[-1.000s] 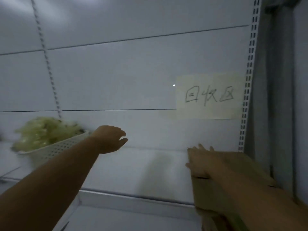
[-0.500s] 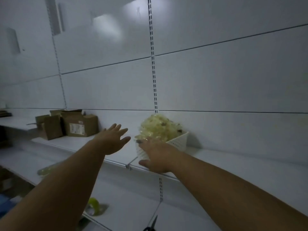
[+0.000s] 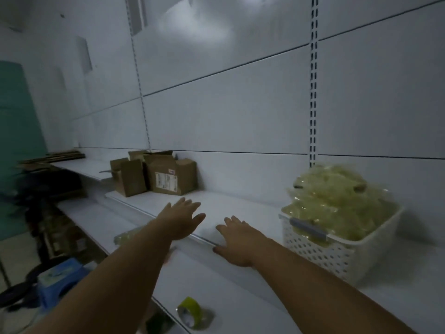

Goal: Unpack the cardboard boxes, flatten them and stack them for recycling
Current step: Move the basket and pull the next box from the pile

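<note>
Two brown cardboard boxes with raised flaps stand on the white shelf (image 3: 216, 201) against the back wall: a smaller box (image 3: 128, 175) on the left and a larger labelled box (image 3: 172, 175) beside it. Both my arms stretch out toward them. My left hand (image 3: 181, 219) hovers over the shelf with fingers spread, holding nothing. My right hand (image 3: 237, 239) is spread too, near the shelf's front edge, also empty. Both hands are still well short of the boxes.
A white perforated basket (image 3: 337, 249) heaped with yellowish plastic packets stands on the shelf to the right. A roll of green tape (image 3: 191, 312) lies on the lower shelf. Flat cardboard (image 3: 55, 156) lies on the far left shelf. A blue stool (image 3: 60, 278) stands below left.
The view swung left, from the flattened cardboard at the labelled spot to the boxes. My right hand left that cardboard and both hands now reach further along the shelf toward the boxes.
</note>
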